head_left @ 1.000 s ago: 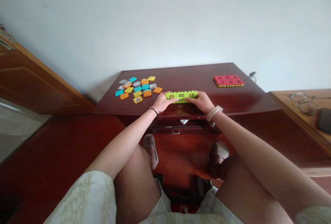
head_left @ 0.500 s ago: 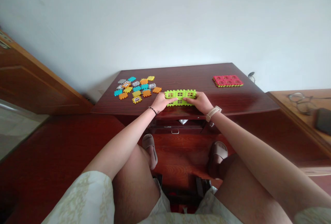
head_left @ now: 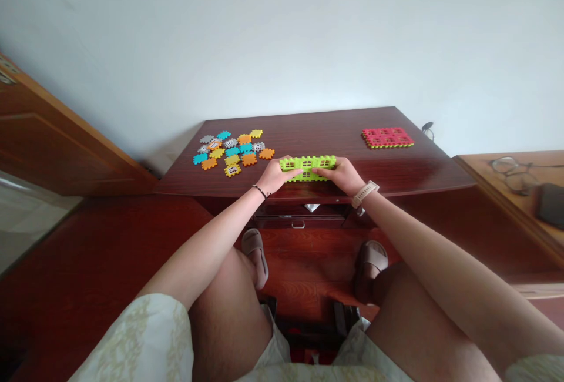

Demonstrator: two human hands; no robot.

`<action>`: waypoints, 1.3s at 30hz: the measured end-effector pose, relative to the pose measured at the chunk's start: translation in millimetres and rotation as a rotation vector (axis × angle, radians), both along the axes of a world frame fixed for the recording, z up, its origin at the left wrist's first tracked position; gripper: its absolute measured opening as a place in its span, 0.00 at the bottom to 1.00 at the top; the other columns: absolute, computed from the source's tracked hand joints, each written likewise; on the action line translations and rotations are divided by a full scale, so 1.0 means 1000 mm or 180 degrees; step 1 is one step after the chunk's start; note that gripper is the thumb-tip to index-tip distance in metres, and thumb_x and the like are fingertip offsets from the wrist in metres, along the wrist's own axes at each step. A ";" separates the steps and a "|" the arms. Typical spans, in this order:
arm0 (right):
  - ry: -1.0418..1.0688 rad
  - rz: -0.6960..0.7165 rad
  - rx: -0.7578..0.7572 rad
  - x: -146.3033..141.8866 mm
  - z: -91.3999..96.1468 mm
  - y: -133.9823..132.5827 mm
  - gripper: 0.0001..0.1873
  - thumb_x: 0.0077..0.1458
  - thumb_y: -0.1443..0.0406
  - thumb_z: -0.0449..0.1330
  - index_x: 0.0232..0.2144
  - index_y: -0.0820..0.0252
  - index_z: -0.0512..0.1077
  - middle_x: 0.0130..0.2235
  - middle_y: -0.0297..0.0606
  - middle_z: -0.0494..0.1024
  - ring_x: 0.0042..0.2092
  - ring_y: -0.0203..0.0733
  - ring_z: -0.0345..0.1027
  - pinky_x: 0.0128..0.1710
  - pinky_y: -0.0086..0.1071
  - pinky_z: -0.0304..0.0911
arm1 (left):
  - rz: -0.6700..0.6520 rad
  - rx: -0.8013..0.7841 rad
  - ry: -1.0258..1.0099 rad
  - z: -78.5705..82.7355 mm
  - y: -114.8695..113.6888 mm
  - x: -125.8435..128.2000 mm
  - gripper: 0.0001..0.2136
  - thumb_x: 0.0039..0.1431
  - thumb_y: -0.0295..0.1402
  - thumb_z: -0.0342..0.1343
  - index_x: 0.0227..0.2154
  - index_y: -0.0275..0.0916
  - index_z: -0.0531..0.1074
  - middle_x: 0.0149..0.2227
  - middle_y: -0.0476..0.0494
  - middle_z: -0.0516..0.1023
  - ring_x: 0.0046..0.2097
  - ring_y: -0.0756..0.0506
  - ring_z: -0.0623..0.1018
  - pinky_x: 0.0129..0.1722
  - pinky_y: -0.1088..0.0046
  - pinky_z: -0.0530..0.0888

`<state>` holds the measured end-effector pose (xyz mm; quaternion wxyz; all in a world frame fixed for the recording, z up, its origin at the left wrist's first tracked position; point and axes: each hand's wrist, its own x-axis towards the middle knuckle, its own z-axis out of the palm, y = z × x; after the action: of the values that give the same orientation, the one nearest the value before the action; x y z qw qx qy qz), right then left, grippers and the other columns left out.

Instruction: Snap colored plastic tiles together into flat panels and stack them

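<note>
A lime-green panel of joined toothed building tiles, with small window openings, is held between both hands at the front of the dark red-brown table. My left hand grips its left end, thumb lying across the near face. Its right end is in my right hand, with that thumb also pressed on the face. The fingers behind the panel are hidden. Loose toothed tiles in orange, blue, yellow and grey lie left of my left hand. Farther right sits a red panel with a green layer under it.
The table stands against a pale wall. A drawer with a metal handle is below its front edge. To the right, a wooden surface holds glasses and a dark object. A wooden door is at left.
The green panel has tipped slightly, its top edge now a little lower and its face seen more foreshortened. Both hands keep their hold; the other pieces stay put.
</note>
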<state>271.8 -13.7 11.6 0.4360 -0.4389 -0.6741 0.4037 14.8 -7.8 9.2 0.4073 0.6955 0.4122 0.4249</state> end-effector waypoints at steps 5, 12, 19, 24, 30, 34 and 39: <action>0.0047 0.0136 0.0139 -0.001 0.005 -0.004 0.30 0.48 0.38 0.77 0.36 0.57 0.85 0.39 0.40 0.88 0.39 0.51 0.80 0.45 0.44 0.77 | -0.0138 0.0013 -0.0055 0.004 -0.004 0.004 0.20 0.53 0.48 0.76 0.39 0.39 0.83 0.41 0.43 0.88 0.43 0.42 0.85 0.51 0.64 0.80; 0.0019 0.0272 0.0085 -0.002 0.002 -0.004 0.29 0.50 0.40 0.76 0.40 0.56 0.87 0.44 0.43 0.90 0.45 0.56 0.84 0.51 0.49 0.78 | -0.0282 -0.0036 -0.0150 -0.001 0.000 0.005 0.20 0.53 0.49 0.76 0.40 0.38 0.86 0.47 0.38 0.90 0.49 0.38 0.87 0.57 0.58 0.80; -0.0208 0.0114 0.0276 -0.002 0.003 -0.003 0.29 0.52 0.39 0.75 0.40 0.58 0.88 0.44 0.44 0.91 0.44 0.58 0.84 0.49 0.47 0.78 | -0.0186 -0.0078 -0.0123 0.000 0.002 0.005 0.23 0.52 0.51 0.77 0.41 0.37 0.87 0.48 0.36 0.90 0.50 0.35 0.87 0.60 0.55 0.79; -0.0281 0.0089 0.0234 -0.001 0.005 0.000 0.30 0.52 0.38 0.75 0.36 0.59 0.87 0.41 0.44 0.90 0.40 0.55 0.82 0.43 0.44 0.77 | -0.0095 -0.0159 -0.0041 0.003 0.001 0.007 0.24 0.52 0.52 0.77 0.42 0.36 0.87 0.45 0.37 0.90 0.49 0.36 0.88 0.55 0.57 0.81; -0.0334 0.0111 0.0219 0.000 0.003 0.002 0.31 0.52 0.38 0.75 0.35 0.60 0.86 0.39 0.44 0.89 0.37 0.52 0.80 0.40 0.42 0.75 | -0.0149 -0.0107 -0.0102 0.001 0.002 0.007 0.23 0.53 0.48 0.77 0.45 0.36 0.88 0.48 0.35 0.90 0.50 0.36 0.88 0.57 0.57 0.81; -0.0328 0.0152 0.0198 0.000 0.002 0.003 0.31 0.52 0.38 0.74 0.36 0.60 0.86 0.38 0.43 0.89 0.37 0.51 0.80 0.40 0.43 0.75 | -0.0113 -0.0085 -0.0031 -0.002 0.004 0.006 0.21 0.53 0.48 0.76 0.43 0.36 0.87 0.47 0.36 0.90 0.50 0.36 0.88 0.57 0.57 0.82; -0.0359 0.0152 0.0289 -0.001 0.003 0.003 0.30 0.54 0.38 0.74 0.37 0.59 0.87 0.40 0.44 0.90 0.39 0.53 0.81 0.42 0.44 0.76 | -0.0199 0.0007 -0.0074 -0.001 0.003 0.007 0.22 0.55 0.48 0.75 0.44 0.37 0.87 0.48 0.36 0.90 0.49 0.38 0.88 0.56 0.59 0.82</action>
<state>271.0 -11.1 14.1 0.4070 -0.4245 -0.7254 0.3577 21.6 -4.9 8.3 0.4244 0.7035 0.3850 0.4205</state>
